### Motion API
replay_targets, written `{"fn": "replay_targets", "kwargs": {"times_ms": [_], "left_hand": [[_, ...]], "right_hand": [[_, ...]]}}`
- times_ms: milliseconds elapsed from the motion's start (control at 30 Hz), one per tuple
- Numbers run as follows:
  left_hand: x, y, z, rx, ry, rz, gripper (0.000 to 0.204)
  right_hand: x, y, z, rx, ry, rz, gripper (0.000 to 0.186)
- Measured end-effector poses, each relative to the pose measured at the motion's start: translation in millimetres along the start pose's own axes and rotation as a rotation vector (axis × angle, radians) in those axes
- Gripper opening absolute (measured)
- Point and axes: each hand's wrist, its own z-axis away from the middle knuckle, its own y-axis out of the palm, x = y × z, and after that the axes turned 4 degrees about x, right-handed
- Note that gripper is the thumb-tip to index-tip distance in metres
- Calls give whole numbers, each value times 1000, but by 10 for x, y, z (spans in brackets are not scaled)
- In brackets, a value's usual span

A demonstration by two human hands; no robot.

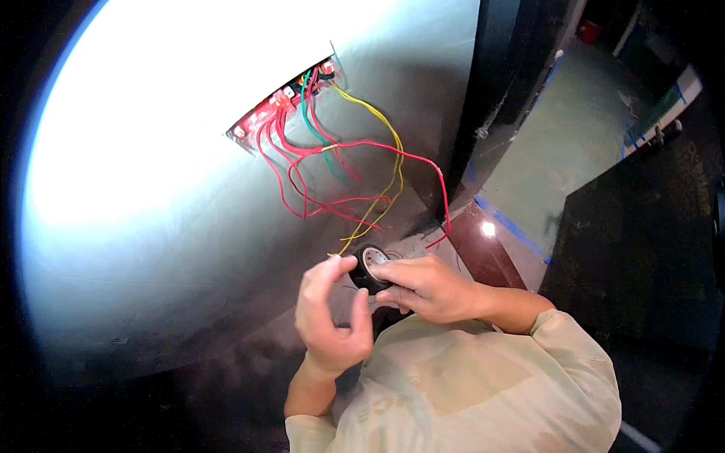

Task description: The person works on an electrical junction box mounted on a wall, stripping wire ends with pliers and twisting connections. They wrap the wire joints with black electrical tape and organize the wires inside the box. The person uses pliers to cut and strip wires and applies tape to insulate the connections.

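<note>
The tape roll [364, 275] sits between my left grip [329, 315] and my right grip [438, 292], before the wall [166, 234]. Ahead, wires [389, 145] hang out of the recessed box [254, 124] in that wall; floor [540, 158] stretches off rightward.

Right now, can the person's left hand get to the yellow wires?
Probably yes. The left hand is up by the roll of black tape, and loose ends of the yellow wires hang near its fingertips, with nothing visible in between.
</note>
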Motion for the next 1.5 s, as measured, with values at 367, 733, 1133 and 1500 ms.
{"fn": "replay_targets", "kwargs": {"times_ms": [367, 733, 1133, 1500], "left_hand": [[99, 515, -426, -87, 234, -397, 60], [320, 440, -764, -69, 281, -268, 50], [626, -337, -1646, 303, 296, -660, 37], [766, -433, -1919, 238, 78, 140, 22]], "right_hand": [[-254, -470, -200, 37, -135, 374, 52], [-327, -315, -495, -329, -262, 480, 52], [-375, -500, -567, -431, -341, 437, 50], [-29, -283, -1288, -461, 107, -305, 28]]}}
